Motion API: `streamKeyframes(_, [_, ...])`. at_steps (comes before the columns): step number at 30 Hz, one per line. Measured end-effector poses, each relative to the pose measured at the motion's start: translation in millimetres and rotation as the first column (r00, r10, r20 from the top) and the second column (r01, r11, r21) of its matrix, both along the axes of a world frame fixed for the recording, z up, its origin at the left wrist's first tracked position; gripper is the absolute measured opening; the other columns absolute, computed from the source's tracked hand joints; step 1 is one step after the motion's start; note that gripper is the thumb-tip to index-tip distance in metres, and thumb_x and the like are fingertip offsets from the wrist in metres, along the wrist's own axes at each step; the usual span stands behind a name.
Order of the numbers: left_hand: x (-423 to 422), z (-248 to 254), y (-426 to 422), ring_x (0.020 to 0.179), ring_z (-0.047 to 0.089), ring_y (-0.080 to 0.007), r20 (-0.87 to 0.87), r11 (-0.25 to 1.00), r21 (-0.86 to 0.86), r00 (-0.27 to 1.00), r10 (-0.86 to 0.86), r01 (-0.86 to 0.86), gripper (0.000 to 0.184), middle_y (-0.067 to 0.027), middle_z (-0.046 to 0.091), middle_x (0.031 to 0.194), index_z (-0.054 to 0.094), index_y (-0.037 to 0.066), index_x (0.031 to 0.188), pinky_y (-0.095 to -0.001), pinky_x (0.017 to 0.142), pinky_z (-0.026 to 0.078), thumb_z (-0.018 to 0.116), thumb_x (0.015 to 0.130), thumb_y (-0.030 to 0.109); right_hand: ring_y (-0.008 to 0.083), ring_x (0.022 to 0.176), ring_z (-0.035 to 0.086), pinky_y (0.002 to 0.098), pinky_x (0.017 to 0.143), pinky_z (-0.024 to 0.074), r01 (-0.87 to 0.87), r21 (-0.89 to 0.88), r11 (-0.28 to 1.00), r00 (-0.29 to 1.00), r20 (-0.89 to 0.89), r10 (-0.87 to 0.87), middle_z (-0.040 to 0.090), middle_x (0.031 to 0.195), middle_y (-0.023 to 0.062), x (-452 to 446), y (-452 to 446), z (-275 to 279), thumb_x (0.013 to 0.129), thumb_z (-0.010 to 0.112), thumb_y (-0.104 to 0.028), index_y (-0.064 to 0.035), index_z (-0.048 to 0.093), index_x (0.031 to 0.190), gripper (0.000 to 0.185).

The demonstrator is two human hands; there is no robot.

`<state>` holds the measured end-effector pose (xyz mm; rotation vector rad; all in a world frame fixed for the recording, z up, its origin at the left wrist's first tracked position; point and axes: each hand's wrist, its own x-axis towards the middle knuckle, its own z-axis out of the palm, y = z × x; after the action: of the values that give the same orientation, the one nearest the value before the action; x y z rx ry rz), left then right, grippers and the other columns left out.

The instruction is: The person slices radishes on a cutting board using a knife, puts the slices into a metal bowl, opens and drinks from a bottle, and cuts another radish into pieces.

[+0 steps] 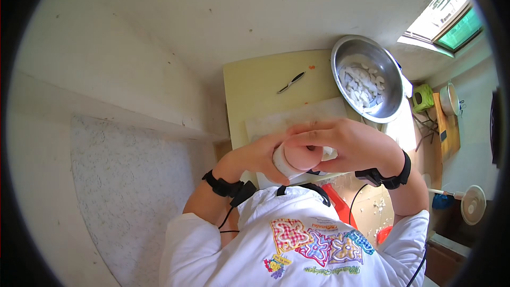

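Above a pale cutting board on the yellow-green table, my two hands are close together. My left hand is wrapped round a white cylindrical piece with a pinkish round end. My right hand bends over the same piece from the other side, its fingers curled near the top. A small white bit shows beside the right fingers; the hand hides most of it. Farther back on the table lies a black and silver peeler or knife, its exact kind unclear.
A large metal bowl with white pieces stands at the table's back right corner. Walls rise behind and left. Right of the table are a green stool, a wooden table and a fan. Red objects and white scraps are on the floor.
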<state>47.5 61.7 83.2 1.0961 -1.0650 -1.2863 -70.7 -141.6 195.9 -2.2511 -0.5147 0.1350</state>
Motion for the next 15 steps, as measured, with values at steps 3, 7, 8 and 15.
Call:
streamKeyframes(3, [6, 0, 0, 0.114, 0.058, -0.0193, 0.058, 0.998, 0.039, 0.997, -0.045, 0.043, 0.083, -0.0071, 0.062, 0.124, 0.054, 0.008, 0.133, -0.0348, 0.099, 0.047, 0.089, 0.057, 0.014, 0.0325, 0.103, 0.066, 0.0384, 0.085, 0.0558, 0.003, 0.049, 0.999, 0.995, -0.100, 0.002, 0.063, 0.126, 0.0131, 4, -3, 5, 0.073, 0.079, -0.011, -0.0068, 0.061, 0.128, 0.058])
streamKeyframes(7, [-2, 3, 0, 0.111, 0.060, -0.0222, 0.105, 0.984, 0.103, 0.986, 0.133, -0.144, 0.080, -0.0092, 0.063, 0.120, 0.056, 0.008, 0.130, -0.0352, 0.096, 0.047, 0.088, 0.057, 0.015, 0.0322, 0.097, 0.068, 0.0374, 0.082, 0.0560, 0.135, -0.015, 0.991, 0.990, -0.036, -0.136, 0.065, 0.119, 0.0136, 1, 0, 6, 0.072, 0.081, -0.014, -0.0062, 0.062, 0.125, 0.056])
streamKeyframes(8, [-3, 3, -1, 0.108, 0.060, -0.0253, 0.209, 0.967, 0.042, 0.948, 0.239, -0.253, 0.078, -0.0103, 0.063, 0.118, 0.057, 0.008, 0.127, -0.0368, 0.096, 0.047, 0.087, 0.056, 0.015, 0.0322, 0.097, 0.068, 0.0374, 0.082, 0.0560, 0.135, -0.018, 0.991, 0.990, -0.039, -0.135, 0.065, 0.119, 0.0136, 0, 2, 6, 0.072, 0.081, -0.014, -0.0062, 0.062, 0.125, 0.056])
streamKeyframes(15, [-19, 3, -5, 0.104, 0.055, -0.0336, 0.577, 0.768, -0.320, 0.528, 0.623, -0.555, 0.077, -0.0106, 0.061, 0.114, 0.057, 0.009, 0.122, -0.0434, 0.097, 0.041, 0.086, 0.052, 0.021, 0.0312, 0.097, 0.069, 0.0375, 0.082, 0.0572, 0.396, -0.007, 0.918, 0.915, -0.076, -0.395, 0.063, 0.109, 0.0156, 0, 11, 1, 0.068, 0.088, -0.022, -0.0023, 0.062, 0.121, 0.063])
